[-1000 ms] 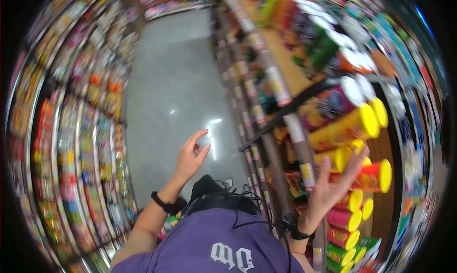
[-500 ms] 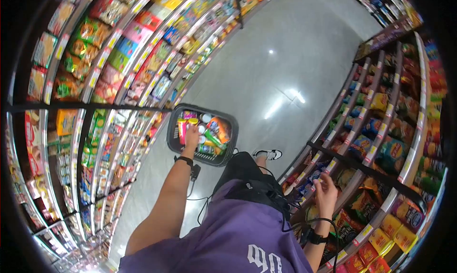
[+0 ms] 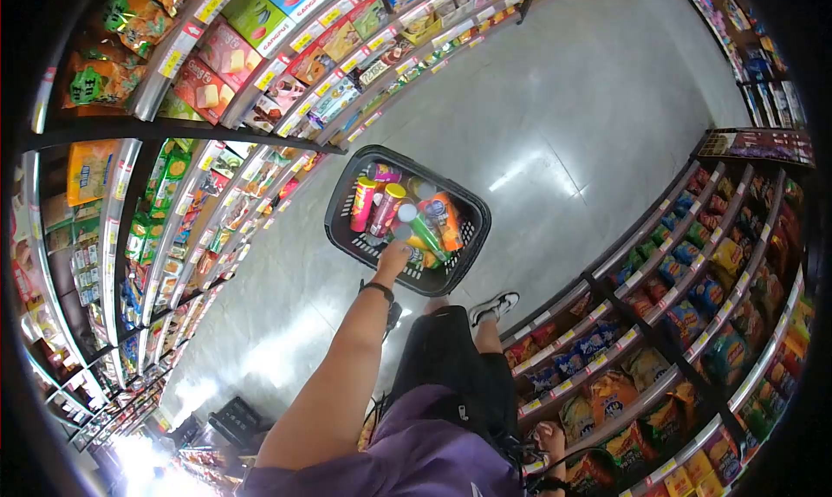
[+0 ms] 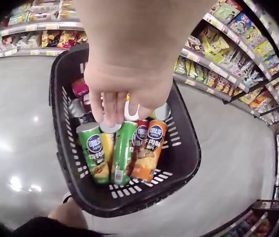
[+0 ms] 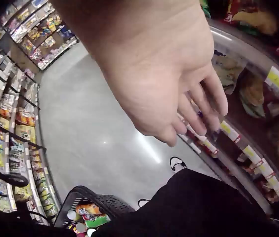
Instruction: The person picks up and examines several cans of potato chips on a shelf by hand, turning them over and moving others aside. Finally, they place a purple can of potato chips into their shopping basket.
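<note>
A black plastic basket stands on the grey floor, filled with several crisp tubes: green ones, an orange one and a pink one. My left hand reaches down into its near side. In the left wrist view its fingers point straight down onto the tube lids and curl round nothing. My right hand hangs relaxed beside the snack shelf at my right hip, holding nothing. It shows only as a sliver at the bottom of the head view.
Shelves of snack packets line the aisle on the left, and shelves of crisp bags on the right. Grey polished floor runs between them. My shoe stands just behind the basket.
My view swung from the right-hand tube shelf down to the basket. The left hand went down into the basket. The right hand dropped from the tubes to my side.
</note>
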A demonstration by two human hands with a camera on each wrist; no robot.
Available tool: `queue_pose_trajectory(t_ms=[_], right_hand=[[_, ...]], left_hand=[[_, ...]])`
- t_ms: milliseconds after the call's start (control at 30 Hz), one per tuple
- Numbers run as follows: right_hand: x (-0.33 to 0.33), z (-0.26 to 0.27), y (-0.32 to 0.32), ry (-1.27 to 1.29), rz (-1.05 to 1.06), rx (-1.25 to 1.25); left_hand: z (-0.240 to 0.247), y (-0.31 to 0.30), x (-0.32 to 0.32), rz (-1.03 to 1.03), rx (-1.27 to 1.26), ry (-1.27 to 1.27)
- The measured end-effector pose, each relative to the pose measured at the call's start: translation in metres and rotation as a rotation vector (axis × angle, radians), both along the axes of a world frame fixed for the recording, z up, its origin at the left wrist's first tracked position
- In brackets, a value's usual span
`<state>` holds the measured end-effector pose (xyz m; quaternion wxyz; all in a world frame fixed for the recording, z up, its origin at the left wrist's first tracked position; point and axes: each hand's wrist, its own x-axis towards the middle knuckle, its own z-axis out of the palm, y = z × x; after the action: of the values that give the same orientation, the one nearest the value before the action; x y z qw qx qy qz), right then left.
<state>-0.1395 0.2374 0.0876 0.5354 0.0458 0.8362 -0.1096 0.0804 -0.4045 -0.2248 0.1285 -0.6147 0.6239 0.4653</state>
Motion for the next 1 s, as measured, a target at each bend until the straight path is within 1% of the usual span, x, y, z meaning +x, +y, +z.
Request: queue_pose_trajectory(t_ms=[33,67,133,167,233,267,333,367,400,433,500,533,567,600,633,700,733,767,833,867,900,967,1000], right_hand=[[0.003,0.015,-0.008,-0.026,-0.02,-0.002],[0.006,0.018,-0.009,-0.031,-0.018,0.008],[0.008,0.022,-0.008,-0.013,-0.465,0.08],[0.002,0.024,-0.011,-0.012,-0.461,0.085],[-0.012,0.033,-0.014,-0.193,-1.324,0.042],[-0.016,0.033,-0.019,-0.19,-1.325,0.048],[-0.017,0.034,-0.033,-0.075,-1.175,0.11],[-0.015,0.036,-0.037,-0.022,-1.1,0.145],[-0.004,0.042,-0.034,0.037,-0.633,-0.032],[-0.001,0.042,-0.024,0.035,-0.637,-0.014],[-0.002,0.032,0.019,-0.379,-1.476,-0.29],[0.006,0.033,0.014,-0.369,-1.484,-0.287],[0.019,0.033,0.007,-0.157,-1.158,-0.071],[0.029,0.032,-0.002,0.045,-0.817,0.135],[0.035,0.031,-0.017,0.054,-0.818,0.136],[0.035,0.033,-0.041,0.114,-0.773,0.295],[0.028,0.035,-0.045,-0.003,-0.894,0.206],[0.027,0.031,-0.047,0.002,-0.888,0.196],[0.027,0.032,-0.052,-0.043,-0.605,0.062],[0.027,0.026,-0.054,-0.012,-0.529,0.241],[0.028,0.03,-0.054,-0.011,-0.536,0.243],[0.022,0.037,-0.081,0.022,-0.538,0.092],[0.025,0.031,-0.064,-0.008,-0.648,0.0]], left_hand=[[-0.006,-0.016,-0.011,-0.027,0.055,-0.038],[-0.02,-0.028,-0.017,-0.026,0.065,-0.043],[-0.04,-0.047,-0.03,-0.146,-0.084,0.021],[-0.046,-0.051,-0.037,-0.142,-0.079,0.021],[-0.025,-0.064,-0.058,-0.045,-0.054,-0.067],[-0.03,-0.068,-0.062,-0.045,-0.047,-0.068],[-0.049,-0.071,-0.064,-0.257,-0.173,-0.015],[-0.059,-0.071,-0.066,-0.261,-0.161,-0.02],[-0.071,-0.072,-0.07,-0.307,-0.282,0.021],[-0.082,-0.071,-0.075,-0.352,-0.401,0.063],[-0.071,-0.08,-0.103,-0.226,-0.262,0.037],[-0.069,-0.085,-0.118,-0.149,-0.286,-0.023],[-0.07,-0.089,-0.131,-0.069,-0.315,-0.081],[-0.072,-0.092,-0.14,-0.053,-0.277,-0.088],[-0.078,-0.093,-0.147,-0.052,-0.272,-0.08],[-0.086,-0.093,-0.156,-0.122,-0.266,-0.163],[-0.089,-0.094,-0.159,-0.13,-0.298,-0.17],[-0.091,-0.098,-0.161,-0.121,-0.305,-0.163],[-0.091,-0.1,-0.161,-0.035,-0.185,-0.19],[-0.095,-0.095,-0.155,-0.011,-0.307,-0.134],[-0.09,-0.087,-0.154,-0.018,-0.305,-0.132],[-0.05,-0.081,-0.154,0.222,-0.299,-0.087],[-0.047,-0.074,-0.147,0.264,-0.371,0.004]])
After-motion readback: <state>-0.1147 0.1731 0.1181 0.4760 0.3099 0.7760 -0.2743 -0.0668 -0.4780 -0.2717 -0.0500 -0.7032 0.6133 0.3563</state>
